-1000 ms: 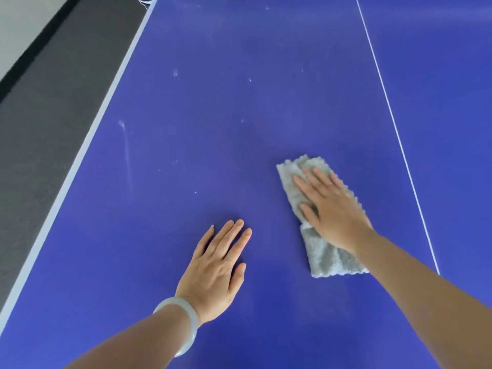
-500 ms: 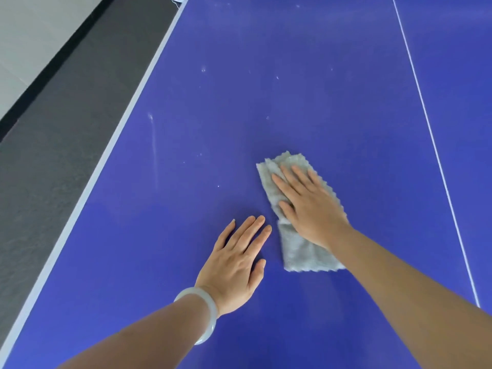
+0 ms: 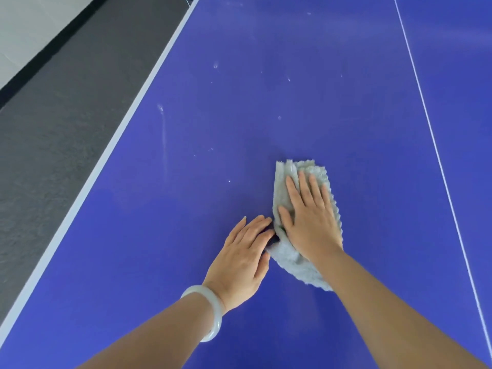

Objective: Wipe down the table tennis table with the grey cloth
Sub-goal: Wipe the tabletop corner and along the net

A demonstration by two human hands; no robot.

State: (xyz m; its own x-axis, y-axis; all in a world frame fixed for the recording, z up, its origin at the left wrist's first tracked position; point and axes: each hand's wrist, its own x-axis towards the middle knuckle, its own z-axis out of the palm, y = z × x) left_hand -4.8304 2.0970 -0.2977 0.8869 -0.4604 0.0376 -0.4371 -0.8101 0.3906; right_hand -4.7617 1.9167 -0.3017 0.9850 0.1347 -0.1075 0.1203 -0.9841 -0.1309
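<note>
Because the grey cloth (image 3: 298, 265), on the counter (image 3: 266, 102) left of the white line (image 3: 431, 134), looks soft and bunchy, the flat right hand (image 3: 310, 222) presses its middle; the flat left hand (image 3: 242, 259) just touches its edge.

The right grip (image 3: 311, 225) is covering the middle of the grey cloth (image 3: 299, 265), hiding its folds there. The fingertips of the left grip (image 3: 245, 259) are lying at the cloth's edge, and whether they are touching it is unclear. The view's edges are cutting off the tabletop (image 3: 266, 102) and both forearms.
</note>
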